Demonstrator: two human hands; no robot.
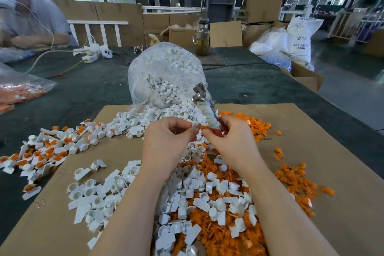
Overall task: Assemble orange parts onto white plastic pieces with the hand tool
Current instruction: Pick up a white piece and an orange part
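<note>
— What have we got in our hands at the center of the frame?

— Our left hand pinches a small white piece between thumb and fingertips. Our right hand grips the hand tool by its red handles, and its fingertips also pinch an orange part right against the white piece.

— Why hold the tool while seating the part?

— We judge it saves a step: the tool stays in the palm, its metal head pointing up toward the middle of the frame, clear of the fingertips, ready once the two parts meet. Whether the orange part is fully seated we cannot tell; it is too small.

— And the stock?

— The loose white pieces lie in a heap on the cardboard sheet in the lower middle, under our forearms. The loose orange parts spread to the lower right, near the right hand that picks them. More white pieces spill from the clear bag just above our hands.

— And the finished ones?

— The joined pieces, white with orange inside, sit at the left edge, partly off the cardboard onto the counter, apart from the raw stock so we don't mix them up, we reckon.

— Anyone else?

— Another person sits at the upper left.
</note>
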